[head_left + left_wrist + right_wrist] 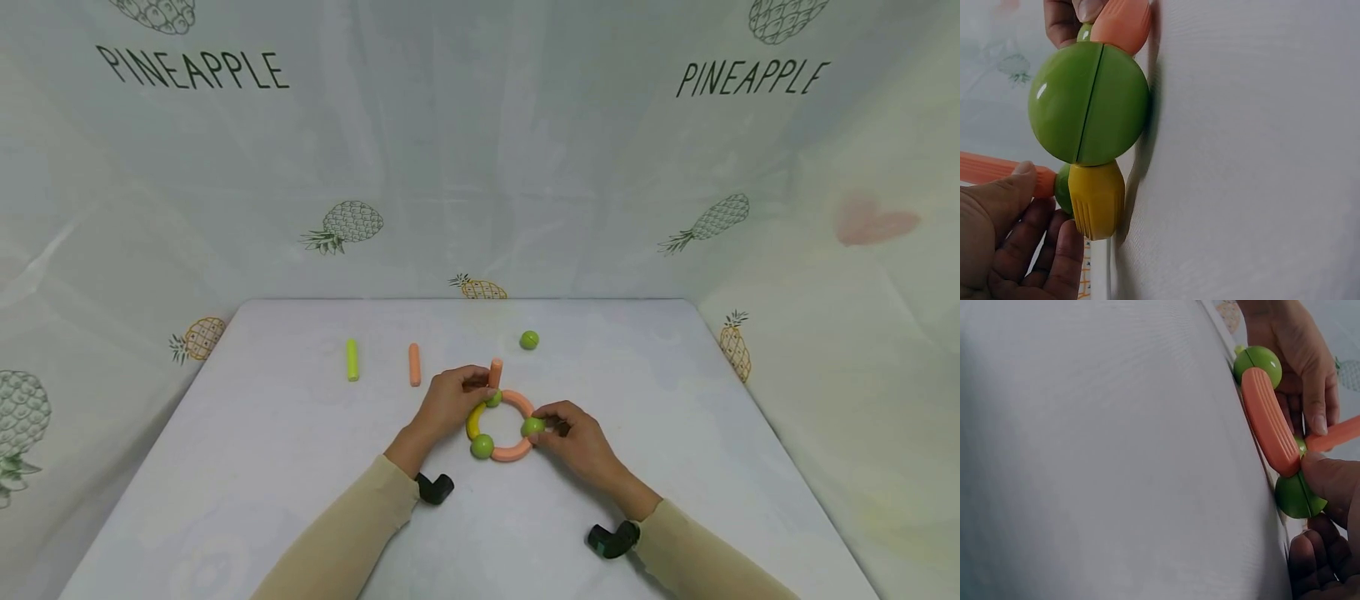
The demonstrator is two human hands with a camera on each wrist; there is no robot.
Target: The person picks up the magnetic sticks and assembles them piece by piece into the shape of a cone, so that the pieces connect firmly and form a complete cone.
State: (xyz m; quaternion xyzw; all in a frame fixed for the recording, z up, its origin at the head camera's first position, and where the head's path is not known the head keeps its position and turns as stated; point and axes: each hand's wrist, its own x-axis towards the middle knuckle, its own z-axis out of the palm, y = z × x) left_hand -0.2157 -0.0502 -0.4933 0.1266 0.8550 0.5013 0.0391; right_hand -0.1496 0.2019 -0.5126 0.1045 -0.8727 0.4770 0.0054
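A ring of curved orange rods [512,454], a curved yellow rod [473,423] and three green balls [482,447] lies on the table. My left hand [447,404] is at the ring's far ball, its thumb and fingers pinching a straight orange rod [496,372] that stands up from that ball. In the left wrist view, the left thumb [1017,187] presses on this rod's end against the ball. My right hand [583,443] grips the green ball [532,427] on the ring's right side; its thumb [1334,481] lies over the ball's top in the right wrist view.
Behind the ring is a loose green ball [529,340]. To the left lie a straight orange rod [415,364] and a straight yellow-green rod [352,360]. The white table [247,433] ends at a curtain [480,167] printed with pineapples.
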